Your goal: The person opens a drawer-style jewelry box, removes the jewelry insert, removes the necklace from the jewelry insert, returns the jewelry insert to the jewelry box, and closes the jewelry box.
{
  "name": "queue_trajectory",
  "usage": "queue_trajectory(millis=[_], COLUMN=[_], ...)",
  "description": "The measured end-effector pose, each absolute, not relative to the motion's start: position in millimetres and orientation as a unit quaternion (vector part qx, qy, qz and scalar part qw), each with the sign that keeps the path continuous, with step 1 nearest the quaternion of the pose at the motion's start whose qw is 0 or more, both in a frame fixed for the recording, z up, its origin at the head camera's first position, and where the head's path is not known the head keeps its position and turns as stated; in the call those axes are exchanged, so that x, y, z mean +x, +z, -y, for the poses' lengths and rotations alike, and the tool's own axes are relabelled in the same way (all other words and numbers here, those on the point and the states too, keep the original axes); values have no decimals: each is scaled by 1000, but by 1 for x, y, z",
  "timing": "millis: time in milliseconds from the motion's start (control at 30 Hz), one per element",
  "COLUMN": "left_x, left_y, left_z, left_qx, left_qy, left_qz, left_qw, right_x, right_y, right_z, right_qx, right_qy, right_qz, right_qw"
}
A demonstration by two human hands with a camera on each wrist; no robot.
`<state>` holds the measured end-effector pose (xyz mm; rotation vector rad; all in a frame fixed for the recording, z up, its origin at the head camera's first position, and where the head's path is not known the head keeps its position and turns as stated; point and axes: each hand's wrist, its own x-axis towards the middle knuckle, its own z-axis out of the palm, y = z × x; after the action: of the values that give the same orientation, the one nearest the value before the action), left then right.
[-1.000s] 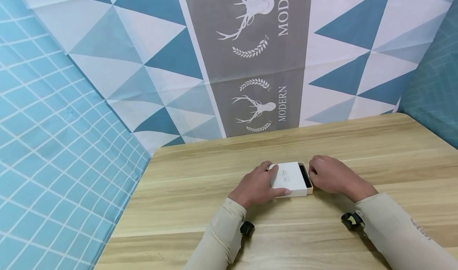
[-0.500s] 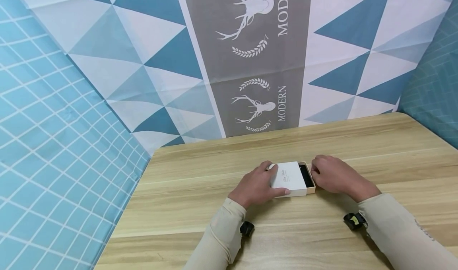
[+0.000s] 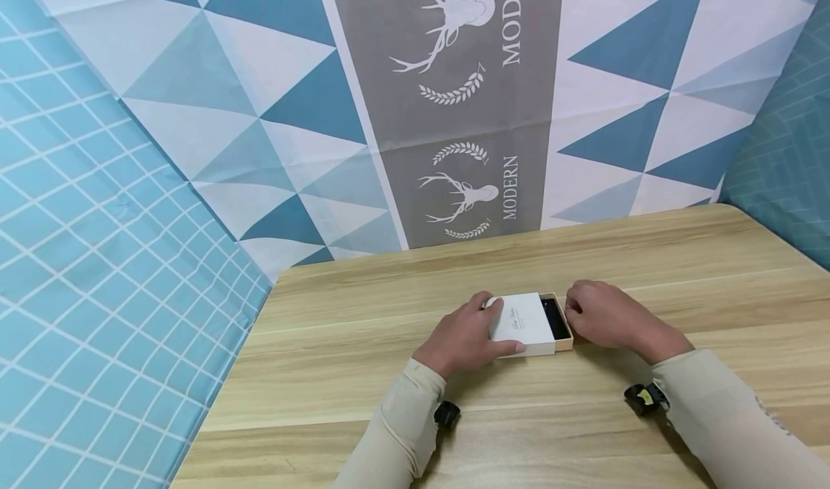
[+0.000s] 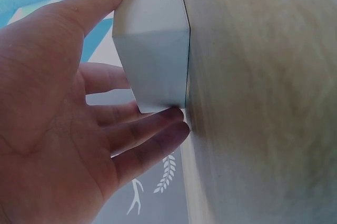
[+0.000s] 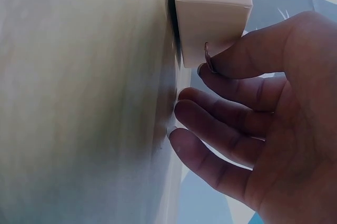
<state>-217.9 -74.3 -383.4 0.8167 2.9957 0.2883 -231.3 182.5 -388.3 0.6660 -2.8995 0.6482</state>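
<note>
A white box sleeve (image 3: 521, 323) with small lettering on top lies flat on the table. Around its left end my left hand (image 3: 460, 336) grips it, thumb on the near side and fingers at the far side. A cream drawer (image 3: 564, 345) sticks partly out of the sleeve's right end, with a black insert (image 3: 555, 320) showing inside. In the right wrist view, a small ribbon tab (image 5: 207, 51) comes from the drawer's end face (image 5: 210, 32). My right hand (image 3: 603, 316) pinches that tab between thumb and index finger, other fingers loosely curled below. The sleeve hides the rest of the drawer.
The wood-grain table (image 3: 363, 388) extends around the box on all sides. A patterned cloth wall (image 3: 480, 129) rises behind its far edge, and a blue gridded cloth (image 3: 117, 222) runs along the left. Black wrist cameras (image 3: 447, 415) hang under both forearms.
The drawer has slid slightly to the right out of the sleeve, and more of the black insert shows. My right hand has shifted right with it; my left hand and the sleeve stay put.
</note>
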Motion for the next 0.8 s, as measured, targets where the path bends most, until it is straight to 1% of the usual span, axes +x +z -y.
queue_trajectory(millis=[600, 800], left_x=[-218, -219], left_y=[-384, -384], left_z=[75, 75], left_qx=[261, 264], left_qy=[99, 94], left_qz=[-960, -960], left_qw=[12, 12], right_x=[-232, -232], right_y=[-389, -389], right_z=[-183, -184], right_qx=[211, 213], right_qy=[216, 215], right_qz=[952, 952], right_qw=[41, 47])
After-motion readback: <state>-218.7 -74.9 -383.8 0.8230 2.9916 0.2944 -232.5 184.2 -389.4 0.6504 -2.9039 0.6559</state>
